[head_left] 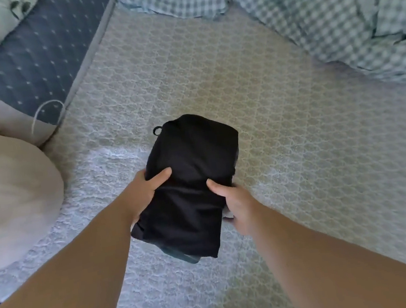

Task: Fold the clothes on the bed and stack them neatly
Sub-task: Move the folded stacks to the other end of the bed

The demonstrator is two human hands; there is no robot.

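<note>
Across the patterned mattress cover [282, 118] that fills most of the view, we record the following, taking the folded black garment [188, 189] as our reference. Beyond it and to its right lies a rumpled blue gingham duvet [334, 22]. Beyond it and to its left runs a navy dotted panel [39, 61], with a thin white cord [45, 109] looped at its foot. Left of the garment sits a pale cream cushion [10, 193].

The garment itself lies near the middle of the cover as a compact rectangle. Its long axis runs away from us, tilted slightly rightward at the far end. A small loop [157, 130] shows at its far left corner. A teal layer [187, 257] peeks out beneath its near edge; we cannot tell whether that is a second garment.

Our left hand [147, 188] grips the garment's left edge, thumb on top and fingers hidden underneath. Our right hand [233, 201] grips the right edge likewise, slightly nearer to us. Both hands bracket the bundle's midsection, equally placed to lift.

We judge the fold complete and the next move a two-handed carry to a stack; sagging ends are the risk.
</note>
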